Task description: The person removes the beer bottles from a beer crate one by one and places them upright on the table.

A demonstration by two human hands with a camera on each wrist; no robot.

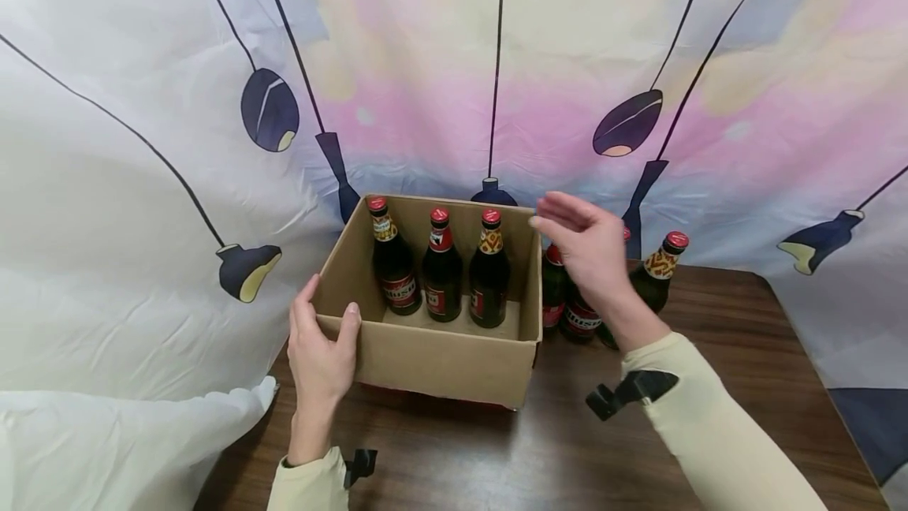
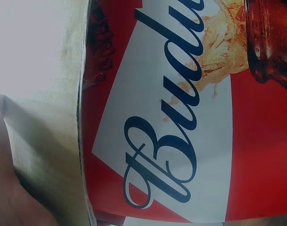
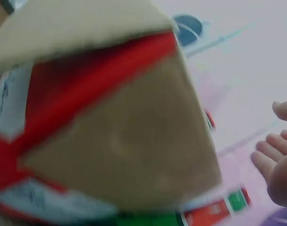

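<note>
An open cardboard box (image 1: 440, 357) stands on the table with three dark beer bottles (image 1: 488, 278) upright inside; their caps are red. My left hand (image 1: 322, 349) grips the box's front left corner, thumb over the front rim and fingers along the left side. In the left wrist view, the box's printed red and white side (image 2: 214, 141) fills most of the picture. My right hand (image 1: 592, 247) holds nothing; its fingers are extended close to the box's back right corner. Behind that hand, several more bottles (image 1: 656, 270) stand to the right of the box, partly hidden.
The brown wooden table (image 1: 738, 353) extends in front of the box and to its right. A cloth backdrop (image 1: 426, 61) printed with hanging lamps rises right behind. White fabric (image 1: 128, 440) bunches at the table's left edge.
</note>
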